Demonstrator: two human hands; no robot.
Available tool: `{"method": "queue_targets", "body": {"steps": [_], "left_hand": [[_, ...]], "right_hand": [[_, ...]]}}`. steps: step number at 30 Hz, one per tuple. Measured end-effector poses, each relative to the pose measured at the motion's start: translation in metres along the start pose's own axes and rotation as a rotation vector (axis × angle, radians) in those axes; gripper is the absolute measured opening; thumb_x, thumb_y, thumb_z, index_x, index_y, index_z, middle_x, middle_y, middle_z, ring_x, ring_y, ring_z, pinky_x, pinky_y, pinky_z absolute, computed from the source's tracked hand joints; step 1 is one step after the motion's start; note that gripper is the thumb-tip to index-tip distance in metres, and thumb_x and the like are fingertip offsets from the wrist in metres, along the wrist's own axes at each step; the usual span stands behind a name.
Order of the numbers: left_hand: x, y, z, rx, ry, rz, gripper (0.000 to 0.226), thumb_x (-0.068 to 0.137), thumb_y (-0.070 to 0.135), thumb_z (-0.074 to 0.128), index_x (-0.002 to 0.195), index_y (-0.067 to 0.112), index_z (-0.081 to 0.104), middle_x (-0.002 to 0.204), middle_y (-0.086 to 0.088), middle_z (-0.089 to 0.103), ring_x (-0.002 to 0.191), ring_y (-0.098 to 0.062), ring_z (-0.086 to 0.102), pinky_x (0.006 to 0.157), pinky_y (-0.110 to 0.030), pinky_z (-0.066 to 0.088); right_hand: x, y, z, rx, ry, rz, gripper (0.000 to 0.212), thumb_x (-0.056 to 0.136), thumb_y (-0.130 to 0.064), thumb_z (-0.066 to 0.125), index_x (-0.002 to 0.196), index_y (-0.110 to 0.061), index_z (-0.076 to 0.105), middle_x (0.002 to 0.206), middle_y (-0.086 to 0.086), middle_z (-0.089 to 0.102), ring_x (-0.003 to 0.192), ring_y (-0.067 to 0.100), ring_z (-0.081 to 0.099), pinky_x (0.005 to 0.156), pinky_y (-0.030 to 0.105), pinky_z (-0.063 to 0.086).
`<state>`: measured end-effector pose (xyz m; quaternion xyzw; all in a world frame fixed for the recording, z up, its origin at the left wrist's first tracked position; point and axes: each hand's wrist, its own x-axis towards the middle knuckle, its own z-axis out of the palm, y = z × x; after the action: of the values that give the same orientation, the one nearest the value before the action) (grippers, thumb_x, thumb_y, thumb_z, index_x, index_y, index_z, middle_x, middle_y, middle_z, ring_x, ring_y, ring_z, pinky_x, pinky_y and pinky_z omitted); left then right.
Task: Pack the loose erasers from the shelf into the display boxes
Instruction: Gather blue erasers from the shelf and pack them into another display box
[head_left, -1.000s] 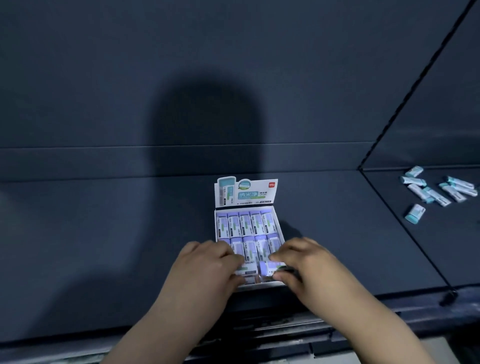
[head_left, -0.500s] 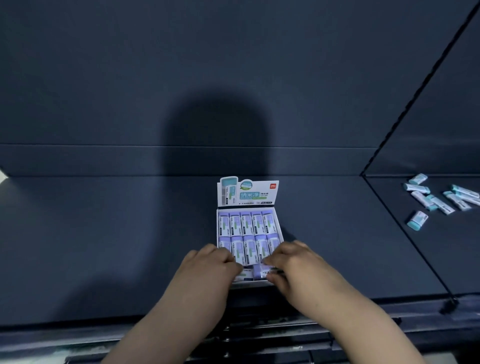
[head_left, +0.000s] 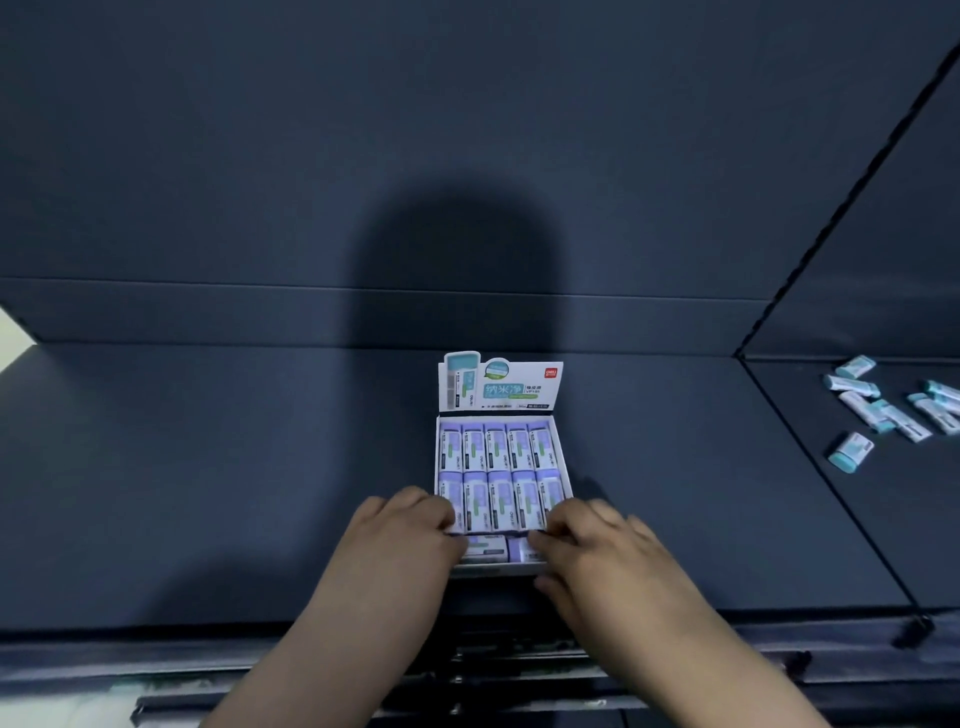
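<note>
Dark shelf (head_left: 208, 493), dark back wall. L hand (head_left: 400, 540) & R hand (head_left: 597, 551) lay flat, fingers loosely bent, on front row of display box (head_left: 501, 467) w/ packed erasers, mid-shelf. Loose erasers (head_left: 883, 405) far right, adjacent panel.

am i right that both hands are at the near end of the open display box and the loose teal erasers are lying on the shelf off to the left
Not quite. In the head view both hands, left hand and right hand, are at the near end of the open display box, but the loose teal erasers lie on the shelf off to the right, not the left.
</note>
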<state>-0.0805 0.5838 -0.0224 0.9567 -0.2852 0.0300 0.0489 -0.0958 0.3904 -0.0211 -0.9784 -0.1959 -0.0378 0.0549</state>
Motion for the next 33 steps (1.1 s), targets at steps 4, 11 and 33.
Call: {"method": "queue_targets", "body": {"steps": [4, 11, 33], "left_hand": [[-0.003, 0.006, 0.005, -0.074, 0.066, 0.048, 0.034, 0.034, 0.019, 0.074, 0.066, 0.032, 0.073, 0.069, 0.014, 0.062, 0.065, -0.010, 0.062, 0.051, -0.023, 0.043], [0.006, 0.010, -0.001, -0.048, -0.025, 0.039, 0.026, 0.038, 0.023, 0.066, 0.061, 0.034, 0.072, 0.067, 0.014, 0.061, 0.062, -0.009, 0.060, 0.051, -0.020, 0.038], [0.065, 0.033, 0.004, 0.025, 0.029, 0.029, 0.071, 0.024, 0.026, 0.089, 0.092, 0.010, 0.075, 0.087, -0.005, 0.073, 0.083, -0.022, 0.070, 0.076, -0.035, 0.055]], "right_hand": [[0.001, 0.003, -0.004, 0.024, 0.060, -0.039, 0.026, 0.074, -0.044, 0.045, 0.074, -0.033, 0.069, 0.074, -0.017, 0.057, 0.069, 0.009, 0.058, 0.059, 0.022, 0.043], [0.003, 0.008, -0.002, 0.033, 0.028, -0.032, 0.032, 0.076, -0.049, 0.040, 0.079, -0.035, 0.069, 0.080, -0.018, 0.058, 0.074, 0.009, 0.059, 0.062, 0.023, 0.044], [0.015, 0.037, -0.021, 0.013, -0.093, 0.295, 0.081, 0.080, -0.070, 0.011, 0.129, -0.021, 0.053, 0.134, -0.003, 0.053, 0.124, 0.017, 0.049, 0.096, 0.034, 0.042]]}}
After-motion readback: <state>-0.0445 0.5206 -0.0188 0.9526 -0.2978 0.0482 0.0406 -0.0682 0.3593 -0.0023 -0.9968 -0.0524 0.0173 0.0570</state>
